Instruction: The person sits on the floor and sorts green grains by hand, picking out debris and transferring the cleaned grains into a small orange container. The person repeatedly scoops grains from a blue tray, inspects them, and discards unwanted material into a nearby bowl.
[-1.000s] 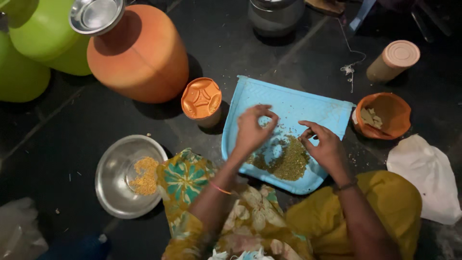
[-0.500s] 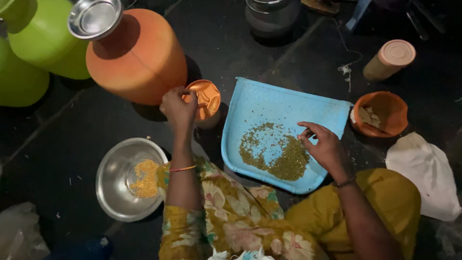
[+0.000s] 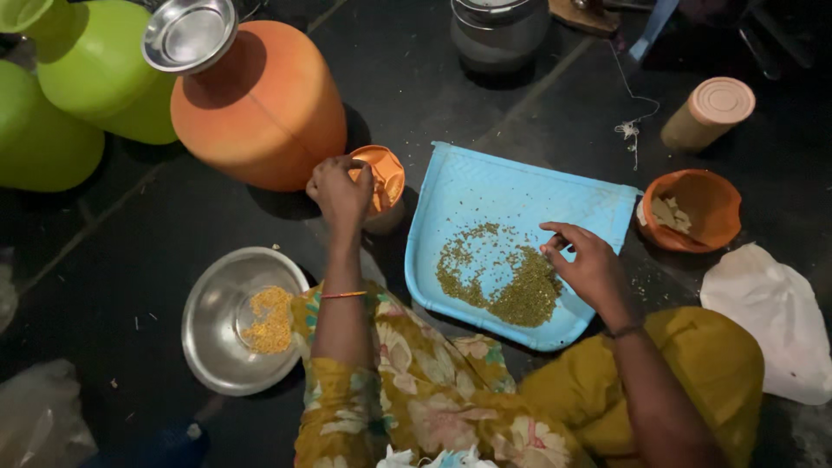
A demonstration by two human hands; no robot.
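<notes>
Pinching at the orange lid (image 3: 381, 178) beside the blue tray (image 3: 485, 178), your left hand (image 3: 340, 192) should release any picked bits squarely over it, while your right hand (image 3: 585, 260), fingertips pinched, sorts the greenish grain (image 3: 507, 277) lightly, without scattering.

Steel bowl (image 3: 225, 347) with yellow lentils, orange pot (image 3: 264, 108), green pots (image 3: 52, 113), white bag (image 3: 776, 321)
</notes>
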